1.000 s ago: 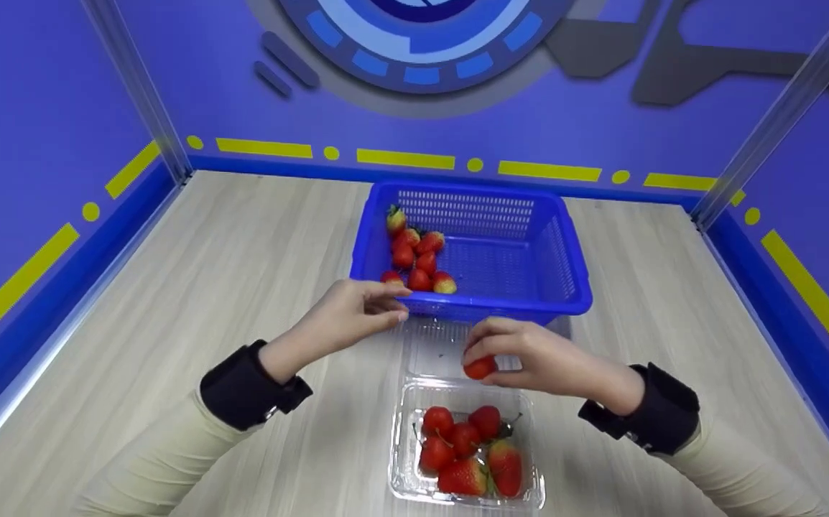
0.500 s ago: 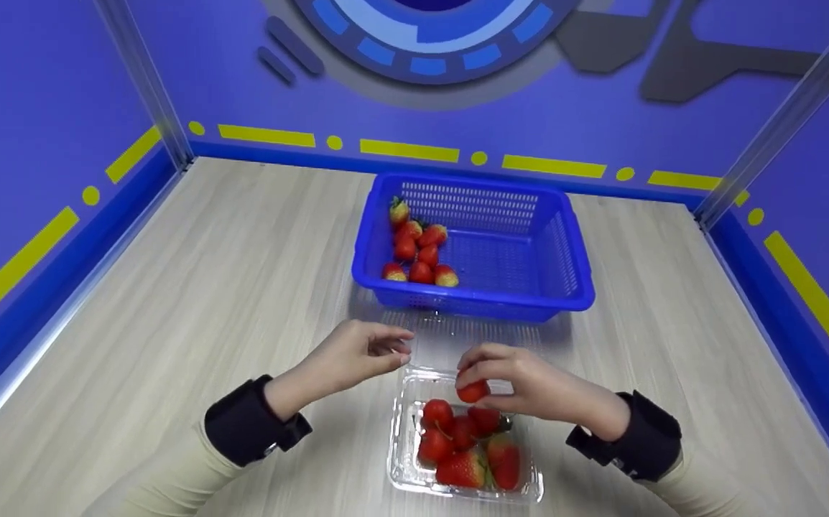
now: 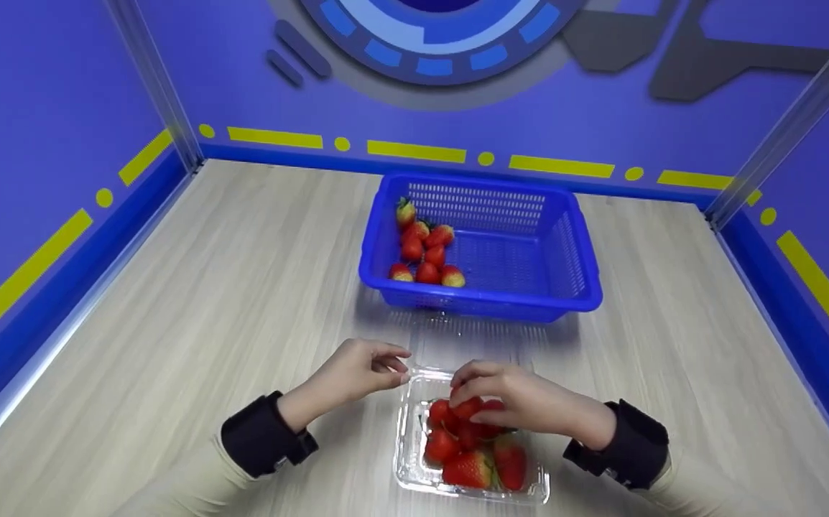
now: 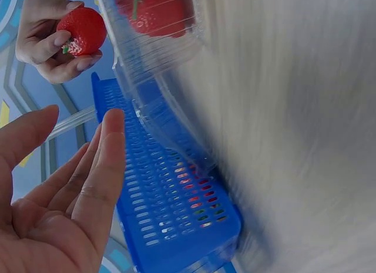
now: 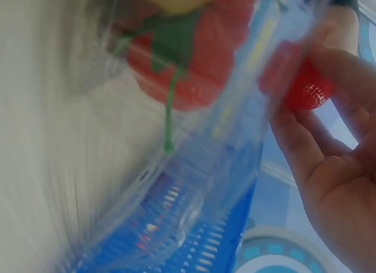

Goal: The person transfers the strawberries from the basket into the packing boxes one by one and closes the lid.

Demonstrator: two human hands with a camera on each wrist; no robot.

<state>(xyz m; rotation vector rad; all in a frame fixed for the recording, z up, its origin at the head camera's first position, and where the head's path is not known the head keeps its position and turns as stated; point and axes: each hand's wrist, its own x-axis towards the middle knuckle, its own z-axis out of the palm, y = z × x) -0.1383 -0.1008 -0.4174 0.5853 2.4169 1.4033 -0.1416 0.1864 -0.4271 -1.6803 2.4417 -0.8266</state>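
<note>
Fingers (image 3: 391, 350) of the left hand (image 3: 357, 370) are apart and gently bent, with nothing held between them and the thumb; their tips lie just left of the far left corner of the clear container (image 3: 400, 452), the landmark for all positions given. Whether they touch its rim cannot be told. A black cuff (image 3: 264, 434) encircles the left wrist, left of the container. Beyond the container stands a blue basket (image 3: 472, 293), with whole strawberries (image 3: 427, 273) gathered along its left side. A transparent lid (image 3: 443, 345) extends from the container's far edge toward the basket, over the pale, wood-grained counter (image 3: 278, 287). Within the container, several round red fruits (image 3: 442, 445) occupy the left and middle, and two larger strawberries (image 3: 509, 463) lie along the near side. Above the container's far part, a single strawberry (image 4: 85, 29) is clamped between the fingers and thumb of the right hand (image 3: 529, 402), as the left wrist view shows most plainly; contact between this berry and the fruits below cannot be told. Right of the container, a second cuff (image 3: 637, 445) encircles the right wrist. Farther right, well apart from the container, rises a blue wall (image 3: 817, 215) with yellow markings.
</note>
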